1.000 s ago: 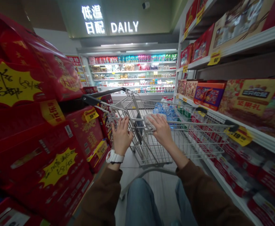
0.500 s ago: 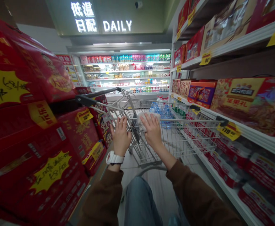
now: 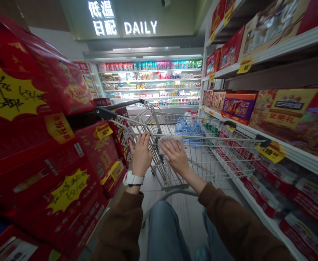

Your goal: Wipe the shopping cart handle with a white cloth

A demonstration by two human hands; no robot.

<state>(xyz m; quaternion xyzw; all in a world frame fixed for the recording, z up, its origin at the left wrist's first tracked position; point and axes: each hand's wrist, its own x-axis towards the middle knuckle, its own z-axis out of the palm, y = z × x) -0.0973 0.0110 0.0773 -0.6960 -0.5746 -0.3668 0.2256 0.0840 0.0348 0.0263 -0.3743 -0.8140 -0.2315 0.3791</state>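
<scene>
A metal shopping cart stands sideways in front of me, its dark handle at the upper left. My right hand presses a light grey cloth against the wire side near the cart's corner, fingers slightly bent over it. To its left, my left hand, with a white watch on the wrist, rests at the cart's wire frame by the corner. Its thumb is apart from the fingers, and no object shows in it. The fingertips of the left hand partly overlap the wires.
Red gift boxes with yellow price signs are stacked close on the left. A white shelf of boxes and bottle packs runs along the right. Blue-tinted water bottles and a lit fridge are beyond the cart.
The view has shifted a little, so the surroundings sit further right. My right hand has moved slightly down on the cart's side with the cloth. My left hand stays at the frame.
</scene>
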